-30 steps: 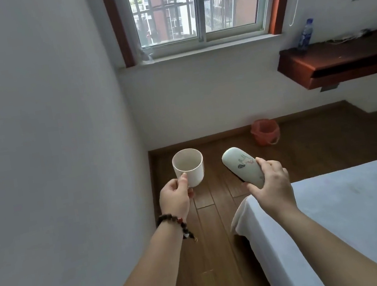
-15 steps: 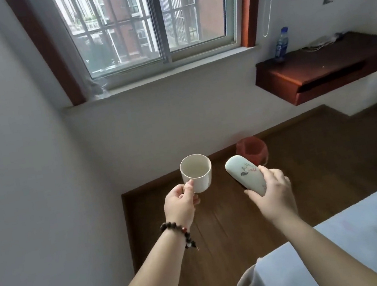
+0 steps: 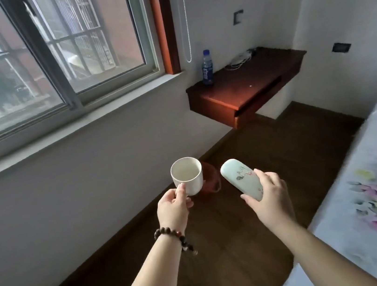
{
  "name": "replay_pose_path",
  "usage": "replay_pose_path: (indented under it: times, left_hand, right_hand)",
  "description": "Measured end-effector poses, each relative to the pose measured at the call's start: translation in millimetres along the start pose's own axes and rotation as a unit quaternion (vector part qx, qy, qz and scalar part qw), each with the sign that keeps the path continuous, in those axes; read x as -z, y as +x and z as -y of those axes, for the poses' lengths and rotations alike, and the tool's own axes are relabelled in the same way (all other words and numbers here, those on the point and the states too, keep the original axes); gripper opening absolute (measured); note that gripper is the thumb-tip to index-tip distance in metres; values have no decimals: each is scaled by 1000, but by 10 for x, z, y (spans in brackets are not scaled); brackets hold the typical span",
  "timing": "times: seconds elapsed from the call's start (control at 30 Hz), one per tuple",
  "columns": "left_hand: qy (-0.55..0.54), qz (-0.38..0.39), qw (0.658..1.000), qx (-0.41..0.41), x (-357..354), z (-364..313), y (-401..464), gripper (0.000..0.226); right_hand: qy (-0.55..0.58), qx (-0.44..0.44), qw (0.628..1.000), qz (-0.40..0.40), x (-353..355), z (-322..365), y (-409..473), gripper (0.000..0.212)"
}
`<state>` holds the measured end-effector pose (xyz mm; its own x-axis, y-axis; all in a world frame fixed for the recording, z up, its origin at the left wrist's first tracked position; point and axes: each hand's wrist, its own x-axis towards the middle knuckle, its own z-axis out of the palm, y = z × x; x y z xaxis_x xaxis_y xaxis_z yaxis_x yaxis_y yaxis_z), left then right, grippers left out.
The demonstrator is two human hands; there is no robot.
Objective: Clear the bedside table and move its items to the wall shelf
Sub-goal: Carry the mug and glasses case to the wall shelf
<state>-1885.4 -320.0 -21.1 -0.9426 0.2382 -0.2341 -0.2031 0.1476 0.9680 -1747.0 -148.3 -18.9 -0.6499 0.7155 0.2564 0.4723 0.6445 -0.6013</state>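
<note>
Left hand [image 3: 173, 209] grips the upright white cup [image 3: 187, 176] and right hand [image 3: 271, 197] clasps the pale case [image 3: 242, 180] in midair, so both should travel level toward bare wall shelf [image 3: 245, 90] beyond the bottle [image 3: 207, 71].

I see the reddish wall shelf [image 3: 245, 90] fixed under the window corner, with a blue-labelled bottle [image 3: 207, 68] upright at its left end and what looks like a coiled white cable [image 3: 240, 59] near the back. The dark wooden floor [image 3: 234, 246] carries a small red basket [image 3: 210, 180].
</note>
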Motion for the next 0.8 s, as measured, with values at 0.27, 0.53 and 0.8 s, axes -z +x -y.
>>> replay_pose_path:
  times: [0.27,0.53,0.8]
  left_hand:
    - [26,108,994,-12,-807,-342,1649,33]
    - [59,201,977,-45,-1720,-1079,2991,34]
    - [48,265,962,-33,-3050,-1344,3575,30]
  right_hand:
    - [-22,-97,994,-52,-492,-205,1213,70]
    - [-17,-176,975,-132,-624,-330,2381,70]
    - [-29,-241,954,-178,-400,-1046,3156,69]
